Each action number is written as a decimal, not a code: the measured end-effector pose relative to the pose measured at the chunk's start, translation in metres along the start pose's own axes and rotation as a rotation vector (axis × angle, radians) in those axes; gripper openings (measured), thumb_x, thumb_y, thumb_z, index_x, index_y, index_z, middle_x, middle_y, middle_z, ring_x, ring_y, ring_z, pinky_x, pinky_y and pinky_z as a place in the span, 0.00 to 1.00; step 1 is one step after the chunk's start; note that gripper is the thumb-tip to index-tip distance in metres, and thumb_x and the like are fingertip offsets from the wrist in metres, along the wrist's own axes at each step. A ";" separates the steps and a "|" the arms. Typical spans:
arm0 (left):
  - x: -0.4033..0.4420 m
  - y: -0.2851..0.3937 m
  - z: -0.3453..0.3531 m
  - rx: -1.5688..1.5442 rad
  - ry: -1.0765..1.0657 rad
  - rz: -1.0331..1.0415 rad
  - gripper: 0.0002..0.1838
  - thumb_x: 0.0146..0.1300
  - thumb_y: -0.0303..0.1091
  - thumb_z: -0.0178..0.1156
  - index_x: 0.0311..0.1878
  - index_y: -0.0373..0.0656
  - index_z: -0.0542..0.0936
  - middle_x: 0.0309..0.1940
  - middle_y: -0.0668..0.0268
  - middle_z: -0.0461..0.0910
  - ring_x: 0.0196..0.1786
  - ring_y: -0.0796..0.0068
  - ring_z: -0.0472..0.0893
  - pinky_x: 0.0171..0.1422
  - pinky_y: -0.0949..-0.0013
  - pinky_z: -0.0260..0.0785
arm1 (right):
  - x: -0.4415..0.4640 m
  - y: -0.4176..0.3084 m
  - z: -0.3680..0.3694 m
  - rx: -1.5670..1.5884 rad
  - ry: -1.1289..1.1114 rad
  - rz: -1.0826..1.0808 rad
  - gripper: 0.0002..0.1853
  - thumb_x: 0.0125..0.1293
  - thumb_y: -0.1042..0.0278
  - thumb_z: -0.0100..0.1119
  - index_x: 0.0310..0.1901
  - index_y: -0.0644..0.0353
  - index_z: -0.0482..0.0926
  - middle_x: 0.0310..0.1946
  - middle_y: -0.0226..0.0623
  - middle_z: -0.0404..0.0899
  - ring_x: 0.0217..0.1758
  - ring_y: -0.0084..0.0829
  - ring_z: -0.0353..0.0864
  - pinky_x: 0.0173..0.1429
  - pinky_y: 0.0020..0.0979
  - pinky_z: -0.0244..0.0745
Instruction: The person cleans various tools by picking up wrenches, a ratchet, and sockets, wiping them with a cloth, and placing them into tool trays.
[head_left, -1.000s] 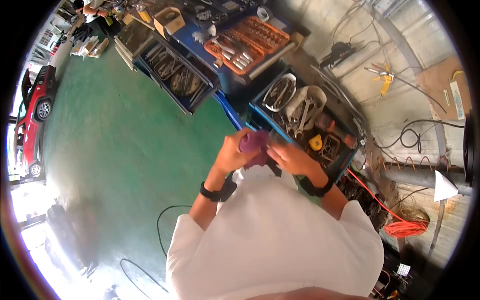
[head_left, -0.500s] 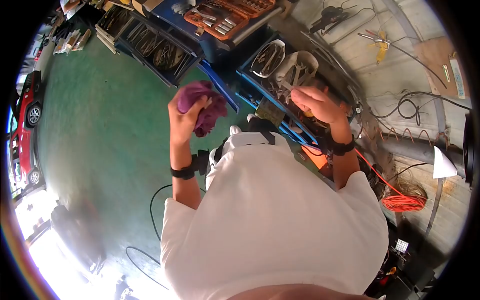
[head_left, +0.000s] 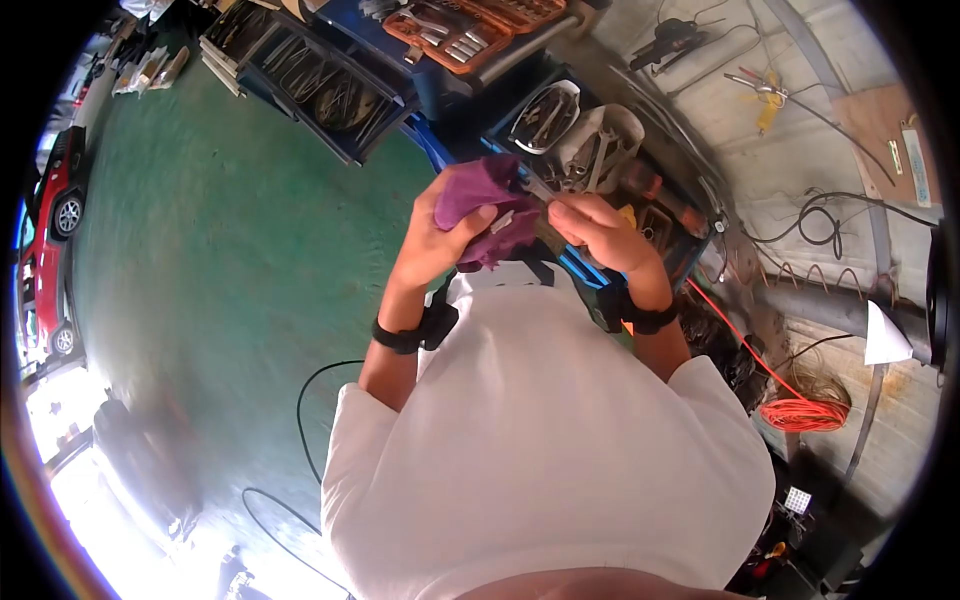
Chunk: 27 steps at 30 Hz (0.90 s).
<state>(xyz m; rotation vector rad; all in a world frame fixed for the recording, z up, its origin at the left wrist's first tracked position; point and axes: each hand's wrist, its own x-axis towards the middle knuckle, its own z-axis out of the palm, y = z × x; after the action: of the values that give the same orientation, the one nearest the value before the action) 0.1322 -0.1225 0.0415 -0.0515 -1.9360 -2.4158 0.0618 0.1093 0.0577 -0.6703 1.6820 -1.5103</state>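
Observation:
A bunched purple cloth (head_left: 468, 195) is gripped in my left hand (head_left: 432, 240), its thumb pressed over the front and the loose end hanging below. My right hand (head_left: 605, 232) is closed around a grey metal wrench (head_left: 538, 188), which points left. The wrench's far end meets the edge of the cloth, and my fingers cover its near part. Behind my right hand, an open drawer holds a white tray of tools (head_left: 546, 117) and a pale container with wrenches (head_left: 603, 150).
An orange socket set case (head_left: 465, 45) lies on the blue cart top. Another open tool drawer (head_left: 320, 90) juts out at upper left. Green floor (head_left: 220, 250) stretches left toward a red car (head_left: 50, 240). A coiled orange cable (head_left: 805, 413) lies right.
My left hand has moved right with the cloth. My right hand has come slightly left and down with the wrench, so the cloth and wrench now meet.

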 end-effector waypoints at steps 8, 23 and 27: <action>-0.004 -0.006 -0.006 0.345 -0.017 -0.094 0.17 0.57 0.33 0.69 0.48 0.37 0.81 0.33 0.63 0.83 0.36 0.77 0.80 0.45 0.71 0.74 | 0.007 0.010 0.034 -0.685 0.145 -0.096 0.15 0.73 0.61 0.49 0.33 0.63 0.77 0.21 0.51 0.74 0.27 0.53 0.74 0.33 0.46 0.67; -0.012 -0.026 -0.049 0.073 0.094 -0.045 0.16 0.64 0.31 0.63 0.52 0.36 0.76 0.42 0.66 0.81 0.45 0.77 0.79 0.52 0.71 0.72 | -0.027 0.023 0.005 -0.255 0.359 -0.083 0.18 0.77 0.60 0.45 0.46 0.64 0.82 0.23 0.26 0.62 0.27 0.22 0.62 0.34 0.27 0.57; -0.019 -0.030 -0.025 0.005 -0.047 -0.080 0.22 0.63 0.35 0.65 0.57 0.36 0.73 0.44 0.65 0.80 0.47 0.77 0.78 0.56 0.70 0.71 | -0.006 0.020 0.034 -0.229 0.336 -0.138 0.13 0.73 0.65 0.52 0.48 0.64 0.82 0.25 0.31 0.63 0.28 0.26 0.63 0.35 0.29 0.61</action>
<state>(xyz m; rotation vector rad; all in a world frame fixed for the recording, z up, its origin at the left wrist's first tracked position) 0.1492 -0.1398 0.0061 -0.0314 -2.0016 -2.4809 0.0949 0.0981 0.0393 -0.6919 2.1245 -1.6090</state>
